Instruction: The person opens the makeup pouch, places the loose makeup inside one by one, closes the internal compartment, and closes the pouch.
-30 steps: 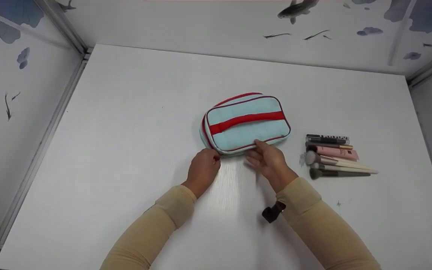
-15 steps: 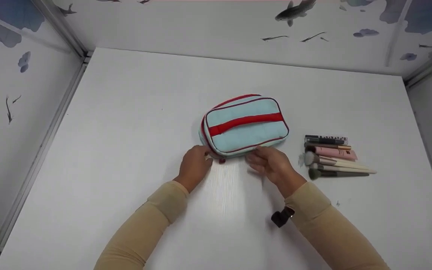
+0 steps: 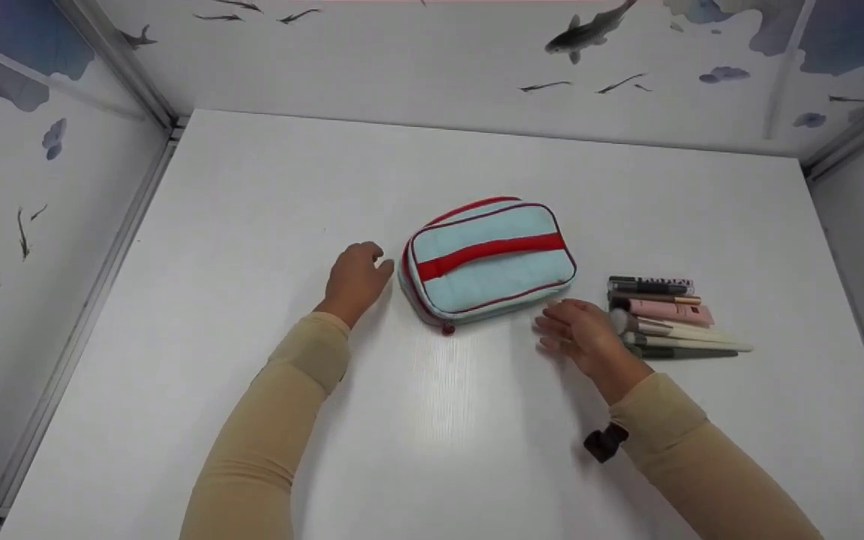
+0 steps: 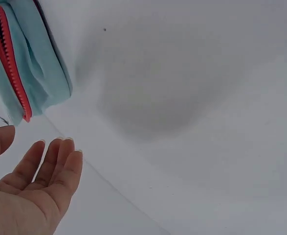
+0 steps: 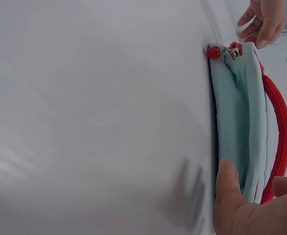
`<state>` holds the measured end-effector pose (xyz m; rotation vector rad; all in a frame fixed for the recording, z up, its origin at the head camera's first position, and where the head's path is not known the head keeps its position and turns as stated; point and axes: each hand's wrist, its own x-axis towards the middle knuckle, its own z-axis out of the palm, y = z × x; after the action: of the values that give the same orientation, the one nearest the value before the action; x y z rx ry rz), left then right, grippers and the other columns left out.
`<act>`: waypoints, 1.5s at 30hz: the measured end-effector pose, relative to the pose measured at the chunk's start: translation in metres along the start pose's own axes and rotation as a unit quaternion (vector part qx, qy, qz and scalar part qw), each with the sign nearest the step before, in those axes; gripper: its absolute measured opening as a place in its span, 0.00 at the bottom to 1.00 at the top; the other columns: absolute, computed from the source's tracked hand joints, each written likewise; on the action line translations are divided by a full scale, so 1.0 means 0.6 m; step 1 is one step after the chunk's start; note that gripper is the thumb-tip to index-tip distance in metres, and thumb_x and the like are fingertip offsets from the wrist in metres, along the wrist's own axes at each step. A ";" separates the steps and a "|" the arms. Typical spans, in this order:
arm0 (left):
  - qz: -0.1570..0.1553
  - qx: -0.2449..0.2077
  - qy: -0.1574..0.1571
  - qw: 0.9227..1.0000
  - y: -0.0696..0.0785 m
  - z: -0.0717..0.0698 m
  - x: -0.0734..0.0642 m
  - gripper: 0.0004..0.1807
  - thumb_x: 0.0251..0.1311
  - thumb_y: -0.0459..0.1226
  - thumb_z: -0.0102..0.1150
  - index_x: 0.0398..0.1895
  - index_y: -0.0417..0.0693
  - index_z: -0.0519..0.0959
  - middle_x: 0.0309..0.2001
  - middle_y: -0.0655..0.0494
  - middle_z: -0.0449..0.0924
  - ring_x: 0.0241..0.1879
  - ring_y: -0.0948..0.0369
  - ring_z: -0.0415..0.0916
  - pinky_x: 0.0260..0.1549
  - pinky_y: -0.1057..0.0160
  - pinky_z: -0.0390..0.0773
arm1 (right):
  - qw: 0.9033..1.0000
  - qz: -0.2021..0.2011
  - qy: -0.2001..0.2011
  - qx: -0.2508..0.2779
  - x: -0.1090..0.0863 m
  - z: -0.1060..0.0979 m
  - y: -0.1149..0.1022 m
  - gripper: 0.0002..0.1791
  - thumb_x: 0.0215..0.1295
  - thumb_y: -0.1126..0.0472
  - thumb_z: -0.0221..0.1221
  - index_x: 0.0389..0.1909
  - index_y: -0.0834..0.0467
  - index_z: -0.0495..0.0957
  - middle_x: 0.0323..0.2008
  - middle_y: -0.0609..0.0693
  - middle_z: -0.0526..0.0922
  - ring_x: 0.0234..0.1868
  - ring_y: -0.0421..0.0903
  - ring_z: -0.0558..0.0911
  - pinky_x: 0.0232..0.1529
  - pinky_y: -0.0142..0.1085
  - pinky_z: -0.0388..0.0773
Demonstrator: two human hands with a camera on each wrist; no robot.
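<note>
A light blue cosmetic bag [image 3: 507, 279] with red piping and a red handle [image 3: 492, 249] lies on the white table. My left hand [image 3: 357, 281] hovers just left of it, fingers loosely bent and holding nothing. In the left wrist view a dark gap shows between the red zipper edges [image 4: 13, 68]. My right hand [image 3: 586, 337] is by the bag's front right corner, fingers extended; whether it touches the bag is unclear. A red bead [image 5: 214, 52] hangs from the zipper pull at the front left corner.
Right of the bag lie several makeup brushes [image 3: 691, 346], a pink tube [image 3: 672, 310] and dark slim makeup tubes [image 3: 649, 286], side by side. The white table [image 3: 274, 195] is bounded by a patterned back wall [image 3: 402, 67] and side panels.
My left hand has left the bag's front left corner and moved left and away from me. My right hand has drawn back rightward from the front edge. The bead has come into view.
</note>
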<state>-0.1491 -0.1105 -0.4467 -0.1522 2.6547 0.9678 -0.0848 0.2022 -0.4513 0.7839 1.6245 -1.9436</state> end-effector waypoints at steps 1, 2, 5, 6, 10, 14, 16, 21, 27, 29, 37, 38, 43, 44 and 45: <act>-0.003 -0.015 0.000 1.000 0.000 -0.003 0.006 0.22 0.69 0.43 0.50 0.59 0.38 0.73 0.57 0.45 0.74 0.59 0.51 0.70 0.60 0.54 0.69 | 1.000 0.002 0.003 -0.003 0.001 -0.004 -0.002 0.34 0.75 0.59 0.46 0.74 0.63 0.43 0.69 0.61 0.60 0.65 0.52 0.68 0.62 0.43 0.70; -0.005 -0.030 0.002 1.000 0.001 -0.004 0.011 0.22 0.69 0.44 0.50 0.58 0.38 0.73 0.57 0.45 0.74 0.58 0.52 0.70 0.59 0.54 0.70 | 1.000 0.003 0.007 -0.007 0.002 -0.007 -0.003 0.34 0.74 0.59 0.47 0.74 0.62 0.43 0.69 0.61 0.60 0.65 0.51 0.69 0.62 0.42 0.70; -0.013 -0.071 0.003 0.997 0.003 -0.007 0.026 0.21 0.69 0.45 0.50 0.57 0.39 0.73 0.54 0.46 0.75 0.54 0.53 0.70 0.57 0.55 0.72 | 1.000 0.008 0.020 -0.022 0.005 -0.014 -0.008 0.33 0.73 0.59 0.49 0.73 0.62 0.48 0.68 0.61 0.63 0.63 0.50 0.71 0.60 0.41 0.72; -0.014 -0.080 0.003 0.997 0.004 -0.007 0.030 0.21 0.69 0.46 0.50 0.56 0.40 0.74 0.53 0.47 0.75 0.53 0.53 0.70 0.56 0.55 0.72 | 0.999 0.011 0.025 -0.027 0.007 -0.016 -0.009 0.32 0.73 0.59 0.50 0.72 0.62 0.50 0.67 0.60 0.65 0.62 0.50 0.72 0.59 0.41 0.73; -0.010 -0.102 -0.005 0.995 0.011 -0.001 0.043 0.20 0.69 0.46 0.52 0.54 0.41 0.75 0.52 0.48 0.75 0.51 0.54 0.70 0.55 0.57 0.73 | 0.999 0.019 0.031 -0.032 0.009 -0.019 -0.008 0.29 0.72 0.58 0.52 0.69 0.64 0.56 0.61 0.59 0.71 0.57 0.49 0.76 0.56 0.40 0.75; 0.007 -0.112 -0.010 0.994 0.021 0.002 0.053 0.19 0.68 0.45 0.53 0.53 0.40 0.76 0.51 0.48 0.77 0.50 0.55 0.71 0.54 0.57 0.73 | 0.999 0.018 0.024 -0.031 0.011 -0.013 -0.004 0.28 0.72 0.58 0.52 0.67 0.65 0.59 0.55 0.57 0.75 0.52 0.47 0.79 0.54 0.40 0.77; 0.013 -0.118 -0.012 0.993 0.024 0.003 0.059 0.19 0.68 0.45 0.53 0.52 0.40 0.77 0.50 0.48 0.77 0.50 0.54 0.71 0.53 0.57 0.74 | 0.999 0.015 0.022 -0.029 0.012 -0.008 -0.002 0.27 0.72 0.58 0.52 0.66 0.65 0.60 0.53 0.57 0.77 0.50 0.47 0.80 0.53 0.40 0.77; 0.008 -0.132 -0.033 0.991 0.028 0.008 0.071 0.19 0.68 0.46 0.53 0.52 0.42 0.77 0.49 0.50 0.78 0.49 0.55 0.71 0.52 0.58 0.74 | 0.999 0.009 0.018 -0.027 0.016 0.005 0.000 0.24 0.72 0.57 0.53 0.63 0.64 0.63 0.48 0.55 0.80 0.48 0.48 0.81 0.52 0.41 0.78; 0.009 -0.143 -0.046 0.989 0.029 0.008 0.076 0.17 0.67 0.44 0.54 0.52 0.42 0.78 0.49 0.50 0.78 0.48 0.56 0.71 0.51 0.58 0.74 | 1.000 0.015 0.016 -0.007 0.024 0.016 0.000 0.21 0.71 0.58 0.54 0.60 0.63 0.67 0.40 0.53 0.83 0.44 0.48 0.83 0.51 0.41 0.79; 0.011 -0.143 -0.048 0.989 0.029 0.008 0.076 0.17 0.67 0.43 0.54 0.52 0.42 0.78 0.49 0.50 0.78 0.48 0.56 0.71 0.51 0.59 0.74 | 1.000 0.015 0.021 -0.006 0.026 0.019 0.001 0.20 0.71 0.58 0.54 0.58 0.63 0.68 0.39 0.53 0.84 0.43 0.47 0.84 0.49 0.40 0.80; 0.003 -0.131 -0.085 0.988 0.028 0.006 0.065 0.15 0.66 0.42 0.54 0.48 0.42 0.80 0.46 0.51 0.78 0.45 0.58 0.71 0.48 0.59 0.74 | 1.000 0.016 0.015 -0.005 0.032 0.018 0.005 0.15 0.71 0.57 0.54 0.52 0.61 0.70 0.35 0.51 0.84 0.39 0.45 0.83 0.43 0.36 0.81; 0.004 -0.132 -0.090 0.987 0.028 0.006 0.062 0.15 0.66 0.42 0.55 0.48 0.42 0.80 0.46 0.51 0.78 0.45 0.58 0.71 0.48 0.59 0.74 | 1.000 0.015 0.013 -0.002 0.032 0.018 0.006 0.15 0.71 0.57 0.55 0.52 0.61 0.70 0.35 0.51 0.84 0.39 0.45 0.83 0.44 0.36 0.81; 0.017 -0.131 -0.107 0.985 0.023 0.007 0.048 0.14 0.65 0.41 0.55 0.47 0.41 0.81 0.45 0.51 0.79 0.44 0.58 0.71 0.46 0.60 0.74 | 1.000 0.006 0.005 0.003 0.032 0.013 0.005 0.14 0.71 0.57 0.55 0.50 0.61 0.69 0.34 0.50 0.84 0.39 0.43 0.82 0.43 0.36 0.81; 0.020 -0.129 -0.109 0.985 0.021 0.007 0.046 0.14 0.65 0.40 0.55 0.47 0.41 0.81 0.44 0.51 0.79 0.43 0.58 0.71 0.46 0.61 0.74 | 1.000 0.001 0.001 0.002 0.032 0.012 0.005 0.14 0.71 0.58 0.55 0.50 0.62 0.69 0.34 0.50 0.84 0.39 0.43 0.82 0.43 0.36 0.81; 0.022 -0.126 -0.111 0.986 0.020 0.008 0.044 0.14 0.65 0.40 0.56 0.47 0.41 0.81 0.44 0.51 0.79 0.43 0.59 0.71 0.45 0.61 0.74 | 1.000 -0.002 0.000 0.001 0.032 0.011 0.004 0.13 0.71 0.58 0.54 0.50 0.62 0.69 0.33 0.50 0.84 0.38 0.43 0.82 0.42 0.36 0.81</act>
<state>-0.1754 -0.0983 -0.4514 -0.0394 2.3368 1.2552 -0.0975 0.1949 -0.4656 0.7815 1.6247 -1.9490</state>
